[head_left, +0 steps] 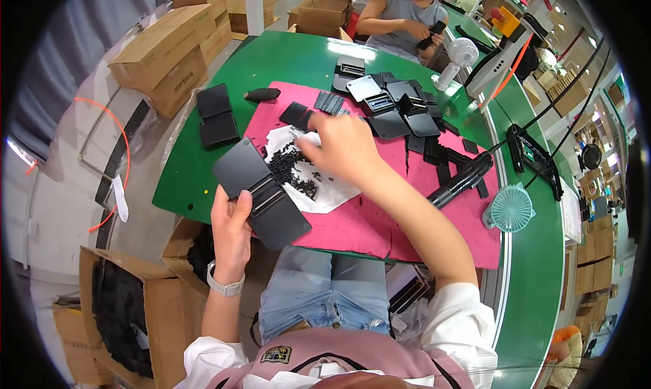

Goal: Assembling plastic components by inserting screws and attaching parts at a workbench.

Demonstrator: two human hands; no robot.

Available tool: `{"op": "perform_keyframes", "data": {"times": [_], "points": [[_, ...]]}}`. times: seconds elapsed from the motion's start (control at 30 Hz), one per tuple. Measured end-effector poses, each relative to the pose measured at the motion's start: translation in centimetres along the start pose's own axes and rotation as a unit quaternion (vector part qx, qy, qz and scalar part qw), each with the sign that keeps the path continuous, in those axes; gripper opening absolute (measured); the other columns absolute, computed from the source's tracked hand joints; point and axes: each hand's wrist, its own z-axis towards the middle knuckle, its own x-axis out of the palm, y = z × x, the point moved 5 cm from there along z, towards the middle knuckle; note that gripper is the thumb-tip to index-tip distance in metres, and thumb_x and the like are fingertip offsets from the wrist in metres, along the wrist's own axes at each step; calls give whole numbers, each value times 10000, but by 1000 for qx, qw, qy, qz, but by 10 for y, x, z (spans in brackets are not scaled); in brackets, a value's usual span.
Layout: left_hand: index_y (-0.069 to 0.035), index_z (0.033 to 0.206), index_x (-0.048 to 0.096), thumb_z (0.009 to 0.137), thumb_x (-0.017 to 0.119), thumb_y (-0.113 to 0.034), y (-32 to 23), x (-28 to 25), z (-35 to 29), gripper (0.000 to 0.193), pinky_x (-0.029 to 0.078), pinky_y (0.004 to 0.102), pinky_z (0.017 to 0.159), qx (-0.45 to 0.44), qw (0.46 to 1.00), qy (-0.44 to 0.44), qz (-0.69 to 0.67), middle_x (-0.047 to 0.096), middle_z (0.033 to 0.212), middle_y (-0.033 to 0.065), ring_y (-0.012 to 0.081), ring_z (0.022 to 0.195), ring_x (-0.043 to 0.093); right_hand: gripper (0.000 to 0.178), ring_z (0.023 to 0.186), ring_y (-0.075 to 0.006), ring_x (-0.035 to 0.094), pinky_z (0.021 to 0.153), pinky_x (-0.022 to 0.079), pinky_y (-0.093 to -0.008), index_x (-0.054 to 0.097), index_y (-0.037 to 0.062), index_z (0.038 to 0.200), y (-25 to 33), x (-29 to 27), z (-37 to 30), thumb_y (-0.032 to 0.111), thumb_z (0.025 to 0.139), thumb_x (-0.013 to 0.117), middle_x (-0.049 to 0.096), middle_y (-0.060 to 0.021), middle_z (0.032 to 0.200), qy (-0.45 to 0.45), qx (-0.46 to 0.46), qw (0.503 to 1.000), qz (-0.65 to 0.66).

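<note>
A black hinged plate piece (281, 221) is in my left hand (230, 229), tilted over the near left edge of the pink mat. Its two flat panels flank a slotted middle bar, and my thumb presses on its edge. My right hand (342, 148) is over a pile of tiny black parts (288, 168) on a white sheet (332, 193). Its fingers are bent together with the tips low. Whatever they hold is too small or hidden to make out.
On the pink mat (407, 226) lie several similar black pieces (390, 121) and a black cylindrical tool (461, 181). Another hinged piece (217, 116) lies at left. A teal round fan (512, 208) and a white fan (461, 53) stand right; across the table sits a co-worker (413, 16).
</note>
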Motion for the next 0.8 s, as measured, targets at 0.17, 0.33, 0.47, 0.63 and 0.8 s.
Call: {"op": "perform_keyframes", "data": {"times": [0.17,0.33,0.47,0.63,0.8], "points": [[17,1313,421,933,560,-133,5,-6,2,432,381,297,979,-1,999,33,-8,533,1258,82,157,1132,513,431,684,-344,662,623,529,-447,633,-7,866,-23,62,47,400,727,667,655,-182,717,63,79,989,-107],[22,1333,415,936,567,-181,0,-8,4,471,382,286,976,-30,998,39,-37,541,1255,81,152,1136,513,414,818,-317,665,725,532,-418,676,48,843,-29,51,50,435,697,690,676,-161,828,140,145,974,-101],[23,1321,431,949,545,-243,2,-11,5,472,409,285,962,-32,998,41,-41,553,1243,69,140,1116,528,357,772,-314,673,677,542,-409,699,18,792,-42,40,44,354,672,701,671,-190,778,112,184,976,37],[16,1328,428,968,500,-270,5,-11,5,466,451,281,915,-81,988,57,-120,560,1242,70,139,1081,559,254,630,-325,655,574,533,-403,690,23,771,-45,35,33,264,692,670,645,-180,667,4,104,992,-72],[12,1275,470,968,496,-285,12,-9,1,429,469,290,900,-98,989,39,-100,605,1160,77,142,1027,588,86,599,-285,646,574,525,-328,665,26,778,-18,-18,1,102,743,647,645,-121,688,-153,13,988,-19]]}}
